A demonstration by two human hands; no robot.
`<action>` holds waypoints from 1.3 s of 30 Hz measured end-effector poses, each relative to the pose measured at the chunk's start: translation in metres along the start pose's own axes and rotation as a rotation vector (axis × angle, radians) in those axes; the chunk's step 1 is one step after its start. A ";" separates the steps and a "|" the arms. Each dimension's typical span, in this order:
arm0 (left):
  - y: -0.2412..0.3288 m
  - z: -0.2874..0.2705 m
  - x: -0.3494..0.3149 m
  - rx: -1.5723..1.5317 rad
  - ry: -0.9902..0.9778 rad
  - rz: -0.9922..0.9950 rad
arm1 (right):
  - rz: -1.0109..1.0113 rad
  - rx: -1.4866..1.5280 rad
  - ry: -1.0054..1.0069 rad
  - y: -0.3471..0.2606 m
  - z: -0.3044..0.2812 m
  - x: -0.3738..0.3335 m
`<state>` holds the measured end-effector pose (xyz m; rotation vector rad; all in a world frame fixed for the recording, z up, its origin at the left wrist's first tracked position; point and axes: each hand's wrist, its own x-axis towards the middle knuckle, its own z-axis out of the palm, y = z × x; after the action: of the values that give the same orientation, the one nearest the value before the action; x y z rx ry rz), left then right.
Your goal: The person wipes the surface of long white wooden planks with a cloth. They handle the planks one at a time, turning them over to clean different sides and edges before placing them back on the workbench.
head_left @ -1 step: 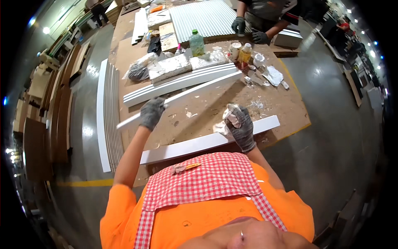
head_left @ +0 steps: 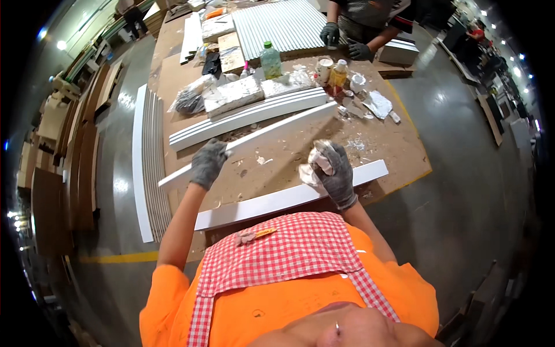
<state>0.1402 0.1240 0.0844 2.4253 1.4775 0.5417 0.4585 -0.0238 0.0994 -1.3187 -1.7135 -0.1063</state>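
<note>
My left hand (head_left: 208, 163), in a grey glove, grips the near end of a long white moulding strip (head_left: 277, 133) that lies diagonally across the brown workbench (head_left: 289, 156). A crumpled white rag (head_left: 315, 163) is clutched in my gloved right hand (head_left: 336, 173), just above the bench. Right below that hand, a wider white board (head_left: 272, 202) lies along the bench's front edge. I wear an orange shirt and a red checked apron.
More white strips (head_left: 248, 113) are stacked behind, with wrapped bundles, a green bottle (head_left: 270, 59) and jars (head_left: 326, 68). A co-worker's gloved hands (head_left: 330, 33) work at the far end by a ribbed white panel (head_left: 283, 23). Long white panels (head_left: 144, 168) lean at the bench's left side.
</note>
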 end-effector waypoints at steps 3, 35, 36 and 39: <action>0.023 -0.021 -0.021 0.070 -0.111 0.047 | -0.058 0.028 -0.167 0.000 -0.002 0.039; -0.026 -0.078 -0.179 -1.051 0.435 -0.366 | 0.011 0.208 -0.875 0.044 0.049 0.059; -0.044 -0.063 -0.187 -1.054 0.409 -0.399 | 0.036 0.254 -0.906 0.049 0.057 0.054; -0.057 -0.023 -0.190 -1.146 0.524 -0.405 | 0.150 0.308 -0.934 0.043 0.068 0.062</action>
<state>0.0055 -0.0184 0.0477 1.1101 1.2045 1.4707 0.4519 0.0769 0.0859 -1.3351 -2.2364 0.9596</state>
